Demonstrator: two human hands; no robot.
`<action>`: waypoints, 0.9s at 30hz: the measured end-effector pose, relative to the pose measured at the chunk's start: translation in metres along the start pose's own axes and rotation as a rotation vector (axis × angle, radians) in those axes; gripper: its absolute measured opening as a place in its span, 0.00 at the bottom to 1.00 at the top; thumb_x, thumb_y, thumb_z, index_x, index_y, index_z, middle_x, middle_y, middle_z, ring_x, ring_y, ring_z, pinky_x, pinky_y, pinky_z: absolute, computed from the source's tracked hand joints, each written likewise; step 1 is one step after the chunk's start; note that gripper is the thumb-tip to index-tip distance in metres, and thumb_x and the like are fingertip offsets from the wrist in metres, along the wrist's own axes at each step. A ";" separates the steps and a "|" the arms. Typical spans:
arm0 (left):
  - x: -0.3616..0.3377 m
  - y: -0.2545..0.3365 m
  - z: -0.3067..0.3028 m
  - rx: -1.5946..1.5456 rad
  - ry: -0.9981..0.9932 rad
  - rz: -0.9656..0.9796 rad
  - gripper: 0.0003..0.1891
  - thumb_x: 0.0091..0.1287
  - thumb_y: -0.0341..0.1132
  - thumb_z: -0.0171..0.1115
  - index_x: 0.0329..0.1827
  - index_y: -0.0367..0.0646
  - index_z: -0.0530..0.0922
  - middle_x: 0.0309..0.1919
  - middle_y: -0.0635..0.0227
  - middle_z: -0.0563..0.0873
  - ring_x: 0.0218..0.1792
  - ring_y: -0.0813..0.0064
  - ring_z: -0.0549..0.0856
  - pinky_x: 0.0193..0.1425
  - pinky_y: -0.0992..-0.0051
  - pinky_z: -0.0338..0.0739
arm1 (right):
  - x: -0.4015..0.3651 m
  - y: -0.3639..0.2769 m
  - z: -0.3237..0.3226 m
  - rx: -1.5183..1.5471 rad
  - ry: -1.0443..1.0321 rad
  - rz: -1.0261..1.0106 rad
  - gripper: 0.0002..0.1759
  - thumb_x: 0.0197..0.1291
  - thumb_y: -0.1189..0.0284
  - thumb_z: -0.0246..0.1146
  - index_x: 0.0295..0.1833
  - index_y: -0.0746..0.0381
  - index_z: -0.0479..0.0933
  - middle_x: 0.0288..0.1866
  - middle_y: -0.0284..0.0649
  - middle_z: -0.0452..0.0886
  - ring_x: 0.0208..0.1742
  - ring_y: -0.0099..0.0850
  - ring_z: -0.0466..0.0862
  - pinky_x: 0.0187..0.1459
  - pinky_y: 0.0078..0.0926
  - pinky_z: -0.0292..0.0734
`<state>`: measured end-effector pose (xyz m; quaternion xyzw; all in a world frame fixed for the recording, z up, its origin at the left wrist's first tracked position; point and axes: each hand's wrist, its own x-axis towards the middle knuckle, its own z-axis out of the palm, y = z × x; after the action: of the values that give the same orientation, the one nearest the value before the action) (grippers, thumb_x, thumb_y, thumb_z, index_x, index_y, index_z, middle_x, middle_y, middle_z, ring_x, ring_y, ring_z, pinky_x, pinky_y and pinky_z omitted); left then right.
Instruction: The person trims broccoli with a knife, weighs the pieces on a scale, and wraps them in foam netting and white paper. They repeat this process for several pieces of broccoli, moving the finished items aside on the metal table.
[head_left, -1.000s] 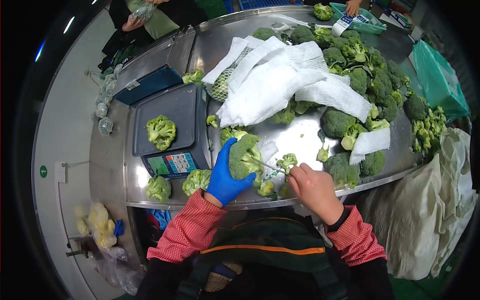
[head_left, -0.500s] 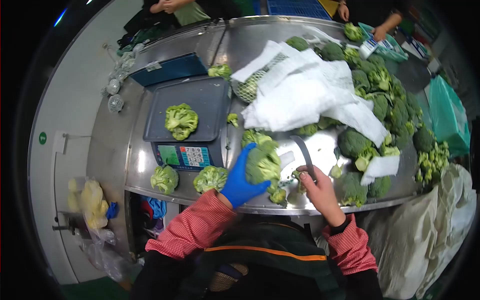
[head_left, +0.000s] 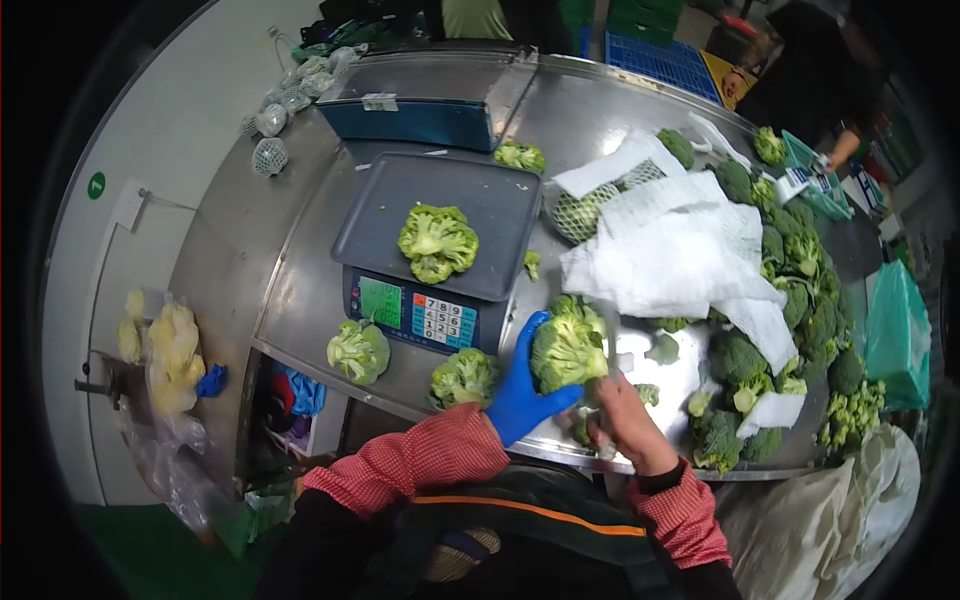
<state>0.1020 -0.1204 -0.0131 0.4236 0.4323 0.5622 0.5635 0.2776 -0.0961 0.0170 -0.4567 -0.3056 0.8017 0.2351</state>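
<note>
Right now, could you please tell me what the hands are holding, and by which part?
Left hand wraps a broccoli head around its side and underside; right hand grips a knife by its handle.

left hand (head_left: 520,400) grips broccoli (head_left: 567,350); right hand (head_left: 628,425) holds knife (head_left: 611,350) alongside.

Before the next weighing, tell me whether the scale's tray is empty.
No, one broccoli head lies in the middle of the scale tray.

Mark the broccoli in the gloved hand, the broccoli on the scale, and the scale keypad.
held broccoli (head_left: 568,352): head view, floret crown.
broccoli on the scale (head_left: 437,240): head view, crown centre.
scale keypad (head_left: 444,320): head view, middle keys.
</note>
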 end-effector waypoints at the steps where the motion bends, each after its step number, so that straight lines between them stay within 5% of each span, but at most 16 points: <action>1: 0.004 0.003 0.000 0.067 0.017 0.110 0.53 0.51 0.32 0.74 0.75 0.41 0.45 0.67 0.58 0.62 0.67 0.66 0.65 0.70 0.67 0.62 | 0.016 0.009 -0.004 0.127 0.021 -0.040 0.33 0.64 0.58 0.61 0.67 0.59 0.55 0.33 0.39 0.75 0.13 0.23 0.69 0.15 0.20 0.67; 5: 0.023 0.034 -0.060 0.318 -0.140 0.217 0.48 0.51 0.38 0.76 0.71 0.36 0.56 0.65 0.55 0.67 0.65 0.64 0.68 0.69 0.65 0.62 | 0.030 -0.023 0.005 0.286 -0.180 -0.146 0.36 0.63 0.63 0.62 0.70 0.61 0.54 0.38 0.36 0.73 0.16 0.22 0.70 0.18 0.18 0.67; 7: 0.041 0.040 -0.108 0.489 0.165 0.391 0.40 0.51 0.37 0.75 0.66 0.35 0.64 0.62 0.53 0.70 0.63 0.61 0.70 0.67 0.65 0.64 | 0.047 -0.033 0.008 0.133 -0.149 -0.162 0.31 0.63 0.66 0.61 0.69 0.63 0.59 0.35 0.35 0.74 0.15 0.21 0.70 0.17 0.17 0.66; 9: 0.072 0.068 -0.150 0.835 0.383 0.493 0.42 0.55 0.32 0.72 0.70 0.36 0.58 0.63 0.58 0.69 0.63 0.64 0.70 0.67 0.67 0.65 | 0.066 -0.052 0.021 -0.089 -0.081 -0.183 0.29 0.63 0.67 0.61 0.67 0.63 0.64 0.31 0.33 0.75 0.15 0.20 0.70 0.18 0.17 0.66; 12: 0.119 0.046 -0.206 0.777 0.384 0.294 0.36 0.56 0.41 0.72 0.65 0.36 0.67 0.57 0.54 0.75 0.58 0.60 0.75 0.64 0.65 0.68 | 0.105 -0.073 0.041 -0.408 -0.001 -0.240 0.26 0.61 0.63 0.63 0.62 0.62 0.71 0.25 0.29 0.73 0.16 0.17 0.70 0.19 0.16 0.65; 15: 0.137 0.056 -0.209 0.455 0.282 -0.046 0.35 0.59 0.45 0.69 0.65 0.37 0.67 0.56 0.52 0.74 0.56 0.57 0.75 0.62 0.64 0.69 | 0.143 -0.100 0.055 -0.626 0.020 -0.261 0.23 0.60 0.58 0.63 0.55 0.63 0.76 0.24 0.30 0.74 0.17 0.18 0.71 0.20 0.18 0.65; 18: 0.148 0.031 -0.204 0.433 0.530 0.059 0.33 0.64 0.45 0.65 0.68 0.38 0.63 0.52 0.55 0.79 0.54 0.65 0.78 0.61 0.71 0.71 | 0.180 -0.108 0.064 -0.739 0.160 -0.391 0.24 0.60 0.54 0.61 0.49 0.65 0.78 0.24 0.36 0.77 0.20 0.25 0.75 0.24 0.25 0.69; 20: 0.143 0.017 -0.201 0.717 0.600 0.110 0.35 0.63 0.45 0.65 0.69 0.39 0.61 0.56 0.49 0.74 0.58 0.59 0.75 0.63 0.66 0.69 | 0.199 -0.102 0.063 -0.806 0.347 -0.537 0.26 0.61 0.52 0.60 0.46 0.66 0.78 0.25 0.41 0.79 0.23 0.31 0.78 0.29 0.30 0.72; 21: 0.135 0.022 -0.194 0.750 0.616 0.147 0.36 0.63 0.46 0.66 0.69 0.39 0.61 0.56 0.47 0.73 0.58 0.55 0.75 0.62 0.63 0.68 | 0.198 -0.101 0.065 -0.821 0.411 -0.409 0.27 0.64 0.50 0.55 0.47 0.67 0.76 0.29 0.48 0.80 0.32 0.39 0.81 0.37 0.33 0.74; 25: 0.125 0.027 -0.215 0.696 0.587 0.225 0.33 0.64 0.41 0.63 0.69 0.41 0.60 0.55 0.46 0.71 0.56 0.53 0.75 0.59 0.62 0.70 | 0.186 -0.080 0.057 -0.800 0.481 -0.855 0.24 0.69 0.55 0.48 0.49 0.66 0.72 0.33 0.49 0.79 0.37 0.40 0.79 0.39 0.32 0.73; 27: 0.110 0.044 -0.204 0.674 0.540 0.337 0.28 0.64 0.36 0.63 0.66 0.40 0.64 0.52 0.50 0.73 0.54 0.57 0.76 0.56 0.65 0.72 | 0.160 -0.077 0.049 -0.664 0.513 -0.764 0.23 0.70 0.56 0.48 0.49 0.66 0.73 0.31 0.47 0.77 0.33 0.36 0.77 0.37 0.31 0.72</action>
<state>-0.1068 -0.0115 -0.0267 0.4861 0.6473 0.5642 0.1622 0.1671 0.0497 -0.0032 -0.5432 -0.6179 0.3840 0.4192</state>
